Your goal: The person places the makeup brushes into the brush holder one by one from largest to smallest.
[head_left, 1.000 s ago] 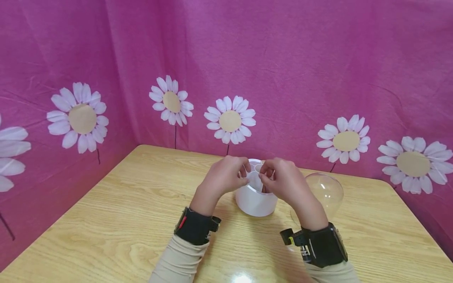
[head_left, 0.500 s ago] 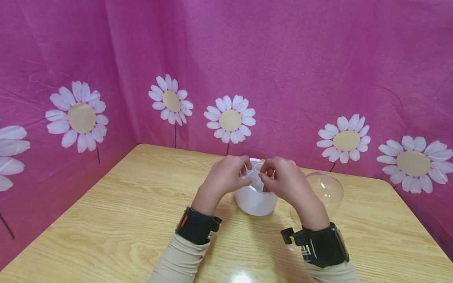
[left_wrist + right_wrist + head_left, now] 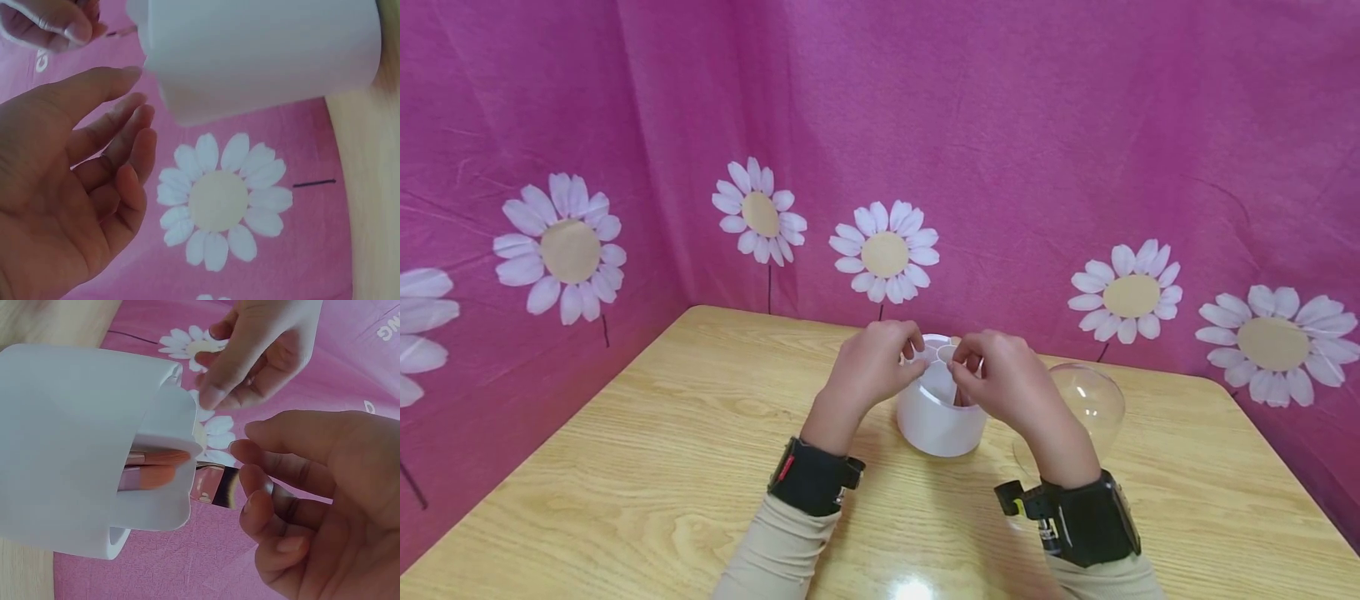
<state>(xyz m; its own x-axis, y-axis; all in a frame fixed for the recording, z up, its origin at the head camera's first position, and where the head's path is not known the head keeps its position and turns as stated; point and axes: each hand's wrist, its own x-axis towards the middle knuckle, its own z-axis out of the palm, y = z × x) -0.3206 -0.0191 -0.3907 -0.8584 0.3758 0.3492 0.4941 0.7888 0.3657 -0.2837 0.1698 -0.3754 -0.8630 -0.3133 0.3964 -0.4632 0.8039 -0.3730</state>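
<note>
A round white brush holder point(image 3: 942, 429) with inner dividers stands on the table. In the right wrist view, two orange-bristled makeup brushes point(image 3: 156, 477) lie inside it. Beyond its divider pokes a makeup brush point(image 3: 209, 485) with a pinkish metal collar and dark, pale-tipped bristles. My right hand point(image 3: 1011, 387) hovers over the holder's right side. Its loosely bent fingertips are right by that brush's tip, thumb apart; contact is unclear. My left hand point(image 3: 874, 362) is at the rim's left side, fingers relaxed, holding nothing; its thumb tip is close to the rim.
To the right of the holder, partly behind my right forearm, stands a clear plastic dome point(image 3: 1093, 408). The wooden table point(image 3: 700, 442) meets a pink cloth point(image 3: 1000, 167) with white flowers at its back and left. Both wrists wear black straps.
My left hand has shifted slightly up and away from the holder's opening, its thumb drawing back toward the rim. The right hand and holder stay nearly in place.
</note>
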